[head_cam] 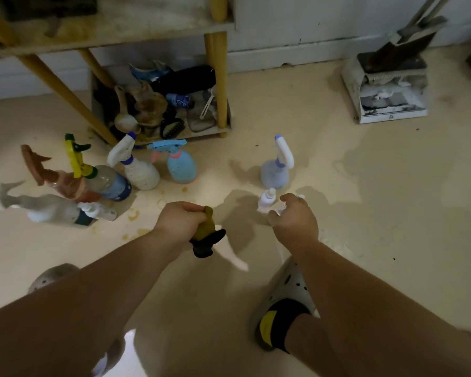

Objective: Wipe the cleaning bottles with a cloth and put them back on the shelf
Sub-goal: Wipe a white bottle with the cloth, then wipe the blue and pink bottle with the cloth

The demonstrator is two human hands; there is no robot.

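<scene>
L hand [180, 221] is fisted tight round the cloth [203, 232], olive w/ a black end hanging below the fist. A blurred white strip trails under it. R hand [295, 220] has knuckles up and fingers curled, right at the small white bottle [267, 199]. Something clear sits at the fingertips, but can't tell if the hand grips or only touches. Both hands are well out in front of the shelf [220, 77], over bare floor [378, 213].

Lilac spray bottle [273, 174] stands upright just past the small white bottle on the shelf side, out beyond the shelf's R front leg and apart from the rest. Blue spray bottle [181, 167] and white spray bottle [143, 174] stand upright side by side, just in front of the shelf's bottom edge. Front-L of the shelf is a tight cluster: clear bottle w/ yellow trigger [106, 182], brown bottle [65, 185], grey-white bottle [49, 209], all touching or nearly so.

The shelf's bottom tier is crammed w/ brushes [172, 126] to its front lip. Dustpan [386, 88] is well R of the shelf by the wall, w/ a wide open floor strip between them. Shoe [288, 288] sits under the R forearm.
</scene>
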